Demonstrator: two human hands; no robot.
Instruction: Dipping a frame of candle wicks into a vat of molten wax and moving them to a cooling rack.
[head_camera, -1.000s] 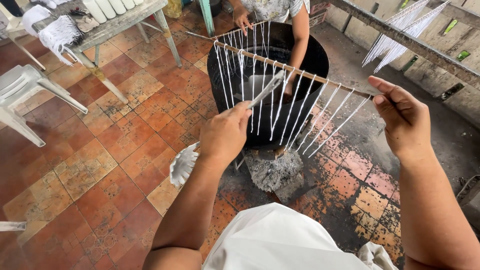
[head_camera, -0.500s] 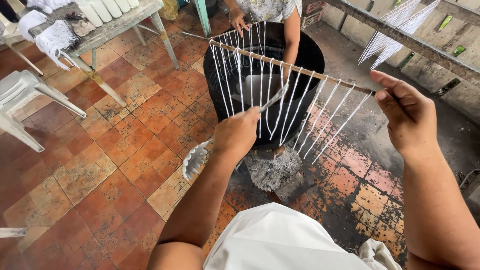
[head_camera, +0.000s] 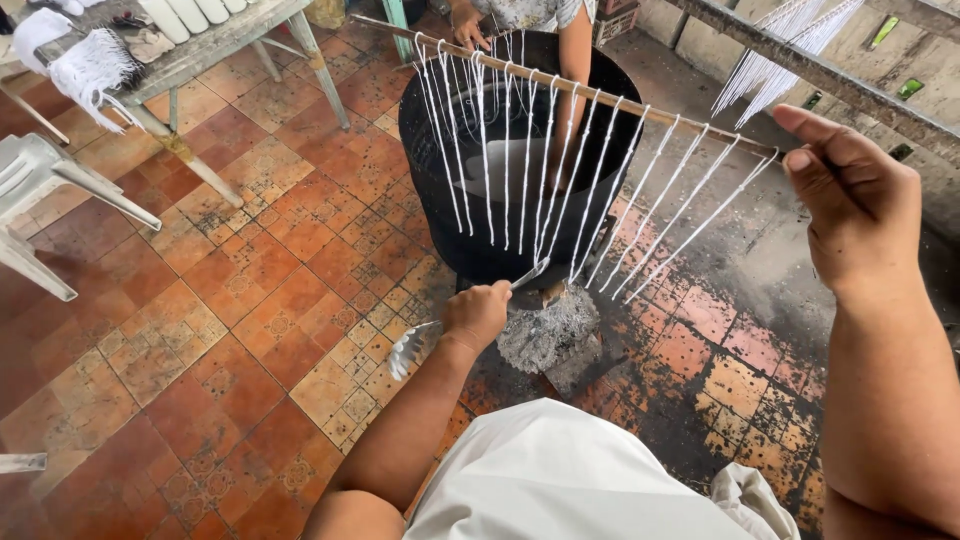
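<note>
Bare forearms, white garment (head_camera: 560, 480) below

Far end of the wooden rod (head_camera: 560, 85) lost among a second person's arms (head_camera: 575, 50) at the top centre. That person cut off at the top edge, only forearms and shirt hem showing. White plastic chair (head_camera: 40, 190) cropped at the left edge. Knife (head_camera: 530, 272) partly hidden inside the left hand (head_camera: 478, 312). Right hand (head_camera: 855, 205) hiding the rod's near end.
</note>
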